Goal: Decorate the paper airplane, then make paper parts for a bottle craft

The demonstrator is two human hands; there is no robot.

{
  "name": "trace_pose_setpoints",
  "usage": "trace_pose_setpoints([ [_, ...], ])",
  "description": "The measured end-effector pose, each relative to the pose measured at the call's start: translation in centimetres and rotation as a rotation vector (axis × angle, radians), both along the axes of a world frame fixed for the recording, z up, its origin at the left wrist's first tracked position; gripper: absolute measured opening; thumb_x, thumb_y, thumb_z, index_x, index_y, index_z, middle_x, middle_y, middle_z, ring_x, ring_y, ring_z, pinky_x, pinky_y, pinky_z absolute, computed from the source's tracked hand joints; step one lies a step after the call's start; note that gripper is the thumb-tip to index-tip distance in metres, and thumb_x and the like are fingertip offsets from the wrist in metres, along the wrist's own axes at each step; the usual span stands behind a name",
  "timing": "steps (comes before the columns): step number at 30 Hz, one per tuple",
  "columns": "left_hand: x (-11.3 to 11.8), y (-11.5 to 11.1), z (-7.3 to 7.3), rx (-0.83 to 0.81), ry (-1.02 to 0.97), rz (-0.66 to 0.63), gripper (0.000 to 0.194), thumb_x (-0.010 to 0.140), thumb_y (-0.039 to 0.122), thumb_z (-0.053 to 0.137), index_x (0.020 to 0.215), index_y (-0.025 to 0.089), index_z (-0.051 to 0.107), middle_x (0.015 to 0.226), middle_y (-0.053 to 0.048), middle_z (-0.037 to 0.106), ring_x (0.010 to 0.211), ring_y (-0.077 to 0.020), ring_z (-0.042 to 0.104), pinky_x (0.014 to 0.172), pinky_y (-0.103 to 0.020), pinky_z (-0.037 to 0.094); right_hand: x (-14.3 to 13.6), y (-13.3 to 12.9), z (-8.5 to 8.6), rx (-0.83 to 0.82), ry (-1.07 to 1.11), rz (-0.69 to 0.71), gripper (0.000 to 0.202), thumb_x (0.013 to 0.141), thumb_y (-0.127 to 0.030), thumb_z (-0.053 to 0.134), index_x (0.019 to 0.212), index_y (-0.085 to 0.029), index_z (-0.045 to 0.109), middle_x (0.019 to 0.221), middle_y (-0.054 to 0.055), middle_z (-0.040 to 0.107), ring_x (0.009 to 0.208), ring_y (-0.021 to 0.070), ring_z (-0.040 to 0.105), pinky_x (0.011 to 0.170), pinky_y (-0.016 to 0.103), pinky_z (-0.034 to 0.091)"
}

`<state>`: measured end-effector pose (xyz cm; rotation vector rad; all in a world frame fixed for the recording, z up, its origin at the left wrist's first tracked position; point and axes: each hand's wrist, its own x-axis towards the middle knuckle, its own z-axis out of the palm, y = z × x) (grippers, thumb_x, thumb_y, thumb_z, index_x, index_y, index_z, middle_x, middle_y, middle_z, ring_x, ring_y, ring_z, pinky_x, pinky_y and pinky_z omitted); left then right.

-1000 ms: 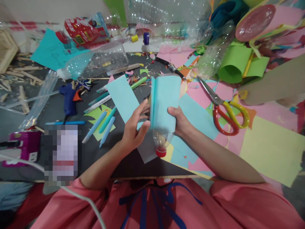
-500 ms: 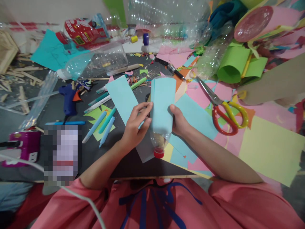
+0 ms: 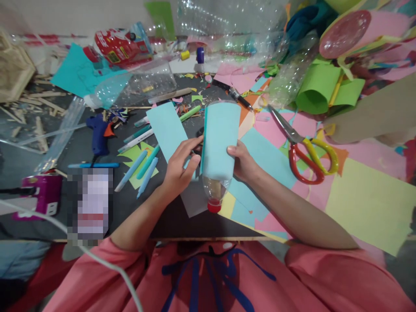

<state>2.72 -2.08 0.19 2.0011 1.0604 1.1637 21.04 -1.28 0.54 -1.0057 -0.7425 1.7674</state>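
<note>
Light blue paper covers most of a clear plastic bottle (image 3: 222, 143), which points its red cap (image 3: 214, 205) towards me. From the right side my right hand (image 3: 245, 161) grips the bottle, thumb on the paper and fingers hidden behind. My left hand (image 3: 182, 167) is open at the bottle's left side, its fingertips close to the paper's edge and its thumb held away. Whether those fingertips touch the paper I cannot tell. Partly under the left hand lies a light blue paper strip (image 3: 166, 128). A larger light blue sheet (image 3: 266, 156) lies under my right arm.
Scissors (image 3: 297, 145) with red and yellow handles lie on the right among coloured paper. Several markers (image 3: 130, 171), a blue glue gun (image 3: 99, 134) and a blurred-out phone (image 3: 92, 203) are on the left. Clear bottles (image 3: 152, 80) and paper scraps fill the back. A white cable (image 3: 107, 265) crosses the lower left.
My left thumb and fingers have drawn back a little from the bottle's left side. The bottle has turned slightly in my right hand, and a darker paper edge shows on its left.
</note>
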Motion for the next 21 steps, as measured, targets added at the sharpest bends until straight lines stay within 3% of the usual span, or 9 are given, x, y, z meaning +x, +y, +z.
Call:
trace_pose_setpoints([
  [6, -0.9, 1.1, 0.1, 0.005, -0.013, 0.158, 0.039, 0.102, 0.046, 0.037, 0.127, 0.025, 0.058, 0.119, -0.007, 0.067, 0.099, -0.0187, 0.067, 0.086, -0.035, 0.055, 0.4, 0.3, 0.1, -0.046, 0.001, -0.038, 0.051, 0.048, -0.052, 0.081, 0.086, -0.021, 0.067, 0.081, 0.004, 0.070, 0.075, 0.0213, 0.065, 0.071, 0.036, 0.058],
  [9, -3.3, 2.4, 2.0, 0.039, 0.123, 0.324, 0.043, 0.099, 0.054, 0.039, 0.123, 0.024, 0.058, 0.119, -0.007, 0.066, 0.103, -0.0207, 0.066, 0.088, -0.039, 0.054, 0.4, 0.5, 0.0, -0.072, 0.014, -0.040, 0.050, 0.047, -0.052, 0.081, 0.083, -0.021, 0.067, 0.080, 0.003, 0.069, 0.073, 0.0199, 0.063, 0.069, 0.035, 0.057],
  [13, -8.0, 3.4, 5.3, -0.039, 0.511, 0.642, 0.057, 0.086, 0.066, 0.054, 0.121, 0.021, 0.056, 0.123, -0.010, 0.064, 0.120, -0.0331, 0.059, 0.099, -0.058, 0.044, 0.3, 0.6, 0.1, -0.079, 0.035, -0.041, 0.049, 0.047, -0.051, 0.081, 0.082, -0.020, 0.067, 0.081, 0.004, 0.070, 0.075, 0.0202, 0.064, 0.071, 0.036, 0.057],
  [16, -9.9, 3.4, 7.0, -0.319, 0.813, 0.809, 0.050, 0.094, 0.057, 0.043, 0.113, 0.014, 0.057, 0.130, -0.019, 0.058, 0.136, -0.0437, 0.044, 0.092, -0.065, 0.038, 0.2, 0.6, 0.1, -0.075, 0.028, -0.037, 0.047, 0.049, -0.051, 0.080, 0.082, -0.021, 0.067, 0.081, 0.004, 0.070, 0.075, 0.0206, 0.064, 0.072, 0.037, 0.057],
  [18, -9.7, 3.6, 7.5, -0.522, 0.977, 0.871, 0.045, 0.092, 0.047, 0.048, 0.112, 0.008, 0.056, 0.133, -0.027, 0.054, 0.134, -0.0481, 0.046, 0.092, -0.065, 0.042, 0.3, 0.7, 0.0, -0.065, 0.026, -0.027, 0.047, 0.050, -0.052, 0.079, 0.083, -0.020, 0.067, 0.081, 0.004, 0.070, 0.076, 0.0211, 0.065, 0.072, 0.037, 0.057],
  [21, -8.6, 4.5, 7.8, -0.669, 1.074, 0.949, 0.051, 0.083, 0.034, 0.060, 0.121, 0.002, 0.050, 0.136, -0.035, 0.052, 0.129, -0.0489, 0.051, 0.099, -0.060, 0.045, 0.3, 0.7, -0.2, -0.039, 0.029, 0.002, 0.048, 0.053, -0.054, 0.078, 0.084, -0.020, 0.066, 0.082, 0.005, 0.070, 0.083, 0.0242, 0.067, 0.076, 0.040, 0.058],
])
